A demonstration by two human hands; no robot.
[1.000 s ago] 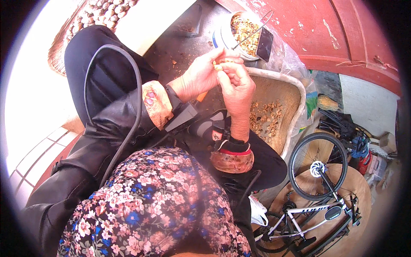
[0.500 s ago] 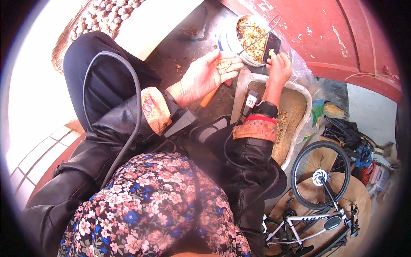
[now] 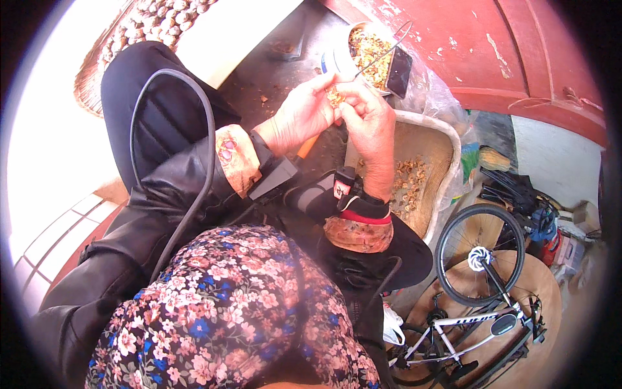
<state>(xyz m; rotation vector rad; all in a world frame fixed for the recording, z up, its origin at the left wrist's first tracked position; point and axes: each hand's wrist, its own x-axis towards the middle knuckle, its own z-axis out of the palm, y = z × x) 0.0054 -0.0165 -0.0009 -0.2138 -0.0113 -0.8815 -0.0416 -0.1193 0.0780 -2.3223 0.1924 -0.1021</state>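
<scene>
My left hand [image 3: 303, 118], palm turned up, holds a cracked walnut [image 3: 335, 97] at its fingers. My right hand [image 3: 370, 126] meets it from the right, thumb and fingertips pinched on the same walnut. Part of the nut is hidden behind the fingers. Just beyond both hands stands a white bucket [image 3: 335, 59] partly filled with walnut kernels [image 3: 370, 50]. Under my right wrist lies a pale tub [image 3: 447, 146] with broken shells [image 3: 409, 181] in it. An orange handle [image 3: 306, 146] shows below my left wrist.
A dark phone [image 3: 399, 72] and a thin wire [image 3: 382, 55] are at the bucket's rim. Whole walnuts [image 3: 159, 23] fill a woven basket at far left. A red door [image 3: 479, 58] borders the far side; a bicycle [image 3: 479, 259] lies at right.
My right hand has come left from beside the bucket to the walnut in my left hand. The pale piece in its fingers no longer shows. My left fingers have curled in.
</scene>
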